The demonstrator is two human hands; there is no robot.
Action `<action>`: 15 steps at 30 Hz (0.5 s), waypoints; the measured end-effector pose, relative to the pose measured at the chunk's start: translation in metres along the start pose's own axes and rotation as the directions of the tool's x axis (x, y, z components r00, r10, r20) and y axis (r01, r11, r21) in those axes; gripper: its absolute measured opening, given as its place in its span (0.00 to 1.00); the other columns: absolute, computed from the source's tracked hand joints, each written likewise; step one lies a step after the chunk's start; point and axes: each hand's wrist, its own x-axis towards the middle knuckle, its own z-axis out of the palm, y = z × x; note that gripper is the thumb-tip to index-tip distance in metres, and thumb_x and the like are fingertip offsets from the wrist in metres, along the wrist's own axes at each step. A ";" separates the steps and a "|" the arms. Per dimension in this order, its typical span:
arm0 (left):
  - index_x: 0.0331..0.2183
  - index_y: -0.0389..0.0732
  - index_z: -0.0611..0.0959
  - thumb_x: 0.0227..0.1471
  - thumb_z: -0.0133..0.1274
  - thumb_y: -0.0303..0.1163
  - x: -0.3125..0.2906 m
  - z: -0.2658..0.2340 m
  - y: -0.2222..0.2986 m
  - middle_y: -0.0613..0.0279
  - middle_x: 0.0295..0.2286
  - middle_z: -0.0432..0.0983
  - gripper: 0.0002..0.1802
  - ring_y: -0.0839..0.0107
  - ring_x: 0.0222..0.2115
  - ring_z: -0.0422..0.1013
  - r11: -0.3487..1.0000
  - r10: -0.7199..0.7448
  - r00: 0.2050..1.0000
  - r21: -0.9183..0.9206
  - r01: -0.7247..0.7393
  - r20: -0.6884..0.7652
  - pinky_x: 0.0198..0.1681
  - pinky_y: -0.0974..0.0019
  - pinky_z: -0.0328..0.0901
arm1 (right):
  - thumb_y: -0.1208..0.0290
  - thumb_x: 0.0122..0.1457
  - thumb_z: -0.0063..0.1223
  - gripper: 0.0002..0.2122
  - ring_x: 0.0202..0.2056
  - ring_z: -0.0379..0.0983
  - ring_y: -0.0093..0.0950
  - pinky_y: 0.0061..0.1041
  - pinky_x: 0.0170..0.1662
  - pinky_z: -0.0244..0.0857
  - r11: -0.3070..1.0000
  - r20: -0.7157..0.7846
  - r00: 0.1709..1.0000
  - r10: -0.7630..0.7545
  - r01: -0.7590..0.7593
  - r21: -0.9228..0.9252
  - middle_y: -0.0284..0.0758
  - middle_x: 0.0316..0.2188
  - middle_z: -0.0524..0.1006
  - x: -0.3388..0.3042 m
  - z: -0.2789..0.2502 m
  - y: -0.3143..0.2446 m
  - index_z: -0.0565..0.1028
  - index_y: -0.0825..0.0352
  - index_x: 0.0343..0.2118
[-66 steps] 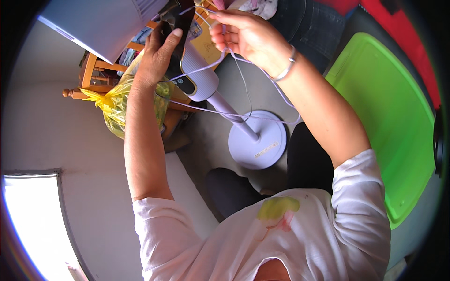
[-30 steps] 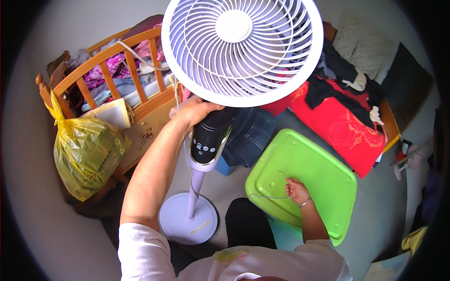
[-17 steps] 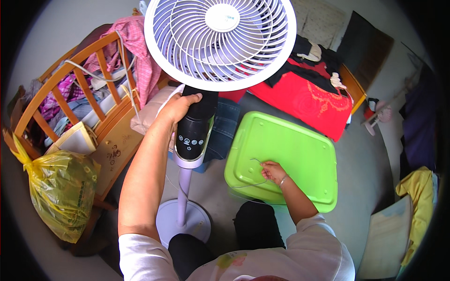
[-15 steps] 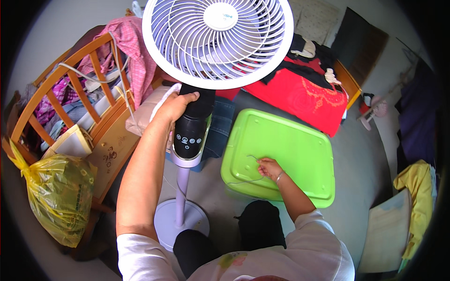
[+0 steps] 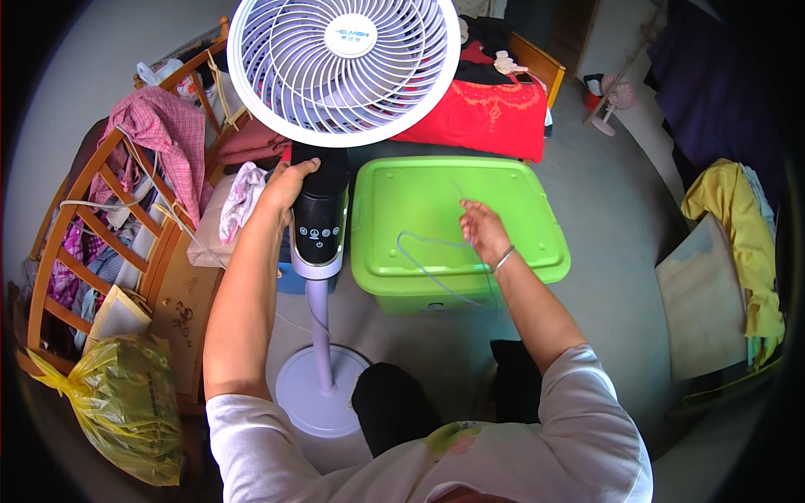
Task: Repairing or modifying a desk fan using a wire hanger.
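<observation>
The standing fan (image 5: 321,201) is before you, somewhat to your left, with its round base (image 5: 293,390) on the floor (image 5: 616,251) and its head high above the pole (image 5: 319,314). Your left hand (image 5: 289,180) is wrapped on the black body just below the head, the thumb lying over the front. Your right hand (image 5: 482,230) is well apart from the fan, its fingers closed together on a thin pale cord (image 5: 419,270), which makes a loose loop in front of the green box (image 5: 411,197) and over its lid. I judge that the step in hand is to steady the fan with one hand and to manage the cord with the other; the next move calls for a firm left grip and for enough slack, so that the cord does not catch on the box or around your legs. Another thin line passes by the pole, but I cannot tell whether it is the same cord. About the writing: the hub (image 5: 350,35) carries blue lettering with smaller marks under it, and the dark panel (image 5: 319,235) shows a row of white symbols, with a power sign below them. Farther out, the yellow bag (image 5: 126,411) at your left has dark print, too creased to read, and the wooden frame (image 5: 180,289) above it bears a dark drawing. The red cloth (image 5: 495,113) behind the box has an orange pattern, not letters.
</observation>
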 end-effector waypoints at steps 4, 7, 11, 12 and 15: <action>0.35 0.30 0.72 0.44 0.53 0.32 0.006 -0.001 -0.010 0.52 0.28 0.75 0.18 0.65 0.26 0.73 0.998 0.013 0.999 -0.065 -0.010 0.049 0.32 0.64 0.68 | 0.68 0.58 0.44 0.06 0.14 0.61 0.16 0.14 0.18 0.56 0.977 0.074 0.974 -0.212 0.209 0.048 0.27 0.15 0.68 -0.022 0.001 -0.058 0.70 0.64 0.34; 0.35 0.30 0.72 0.43 0.54 0.31 0.002 0.000 -0.012 0.52 0.28 0.74 0.17 0.65 0.27 0.73 0.999 0.033 0.999 -0.035 -0.034 -0.030 0.32 0.64 0.68 | 0.67 0.58 0.44 0.07 0.15 0.61 0.15 0.13 0.18 0.55 0.955 0.183 0.939 -0.290 0.297 -0.013 0.27 0.15 0.68 -0.039 -0.008 -0.081 0.70 0.64 0.35; 0.35 0.30 0.72 0.43 0.54 0.31 -0.024 0.031 0.000 0.52 0.28 0.74 0.18 0.66 0.26 0.72 0.997 0.075 0.984 0.000 -0.076 -0.161 0.30 0.65 0.68 | 0.67 0.59 0.43 0.08 0.14 0.60 0.14 0.12 0.17 0.53 0.919 0.274 0.897 -0.346 0.383 -0.091 0.26 0.14 0.67 -0.040 -0.021 -0.100 0.70 0.65 0.37; 0.36 0.30 0.71 0.43 0.54 0.31 -0.031 0.041 0.003 0.52 0.28 0.74 0.18 0.66 0.25 0.73 0.995 0.102 0.970 0.001 -0.104 -0.219 0.29 0.66 0.68 | 0.67 0.59 0.43 0.08 0.14 0.60 0.14 0.12 0.17 0.53 0.923 0.284 0.897 -0.340 0.375 -0.081 0.26 0.14 0.67 -0.041 -0.023 -0.106 0.70 0.65 0.37; 0.37 0.29 0.70 0.44 0.53 0.31 -0.035 0.047 0.001 0.50 0.28 0.74 0.19 0.66 0.24 0.73 0.994 0.109 0.972 0.030 -0.105 -0.208 0.28 0.66 0.69 | 0.70 0.59 0.40 0.10 0.15 0.56 0.13 0.12 0.18 0.51 0.888 0.376 0.864 -0.336 0.423 -0.179 0.26 0.15 0.66 -0.045 -0.022 -0.111 0.69 0.70 0.39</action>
